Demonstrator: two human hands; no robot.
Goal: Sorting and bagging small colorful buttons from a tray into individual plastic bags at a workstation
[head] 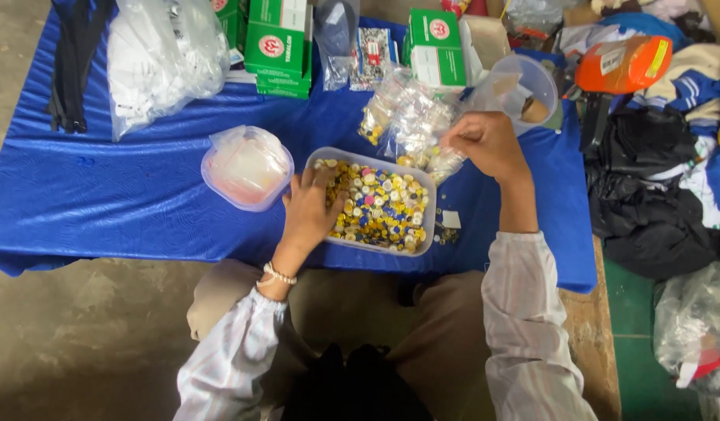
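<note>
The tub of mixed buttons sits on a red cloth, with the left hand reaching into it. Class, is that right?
Not quite. The head view shows the tub of buttons on a blue cloth, not a red one. The left hand does reach into it.

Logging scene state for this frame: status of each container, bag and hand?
Button tray: open, full of mixed buttons.
Round tub: lidded, shut.
Clear cup: open, tipped on its side.
Small clear bags: piled, holding buttons.
Left hand: fingers in the button tray.
Right hand: closed on a small bag.
Green boxes: stacked, shut.
</note>
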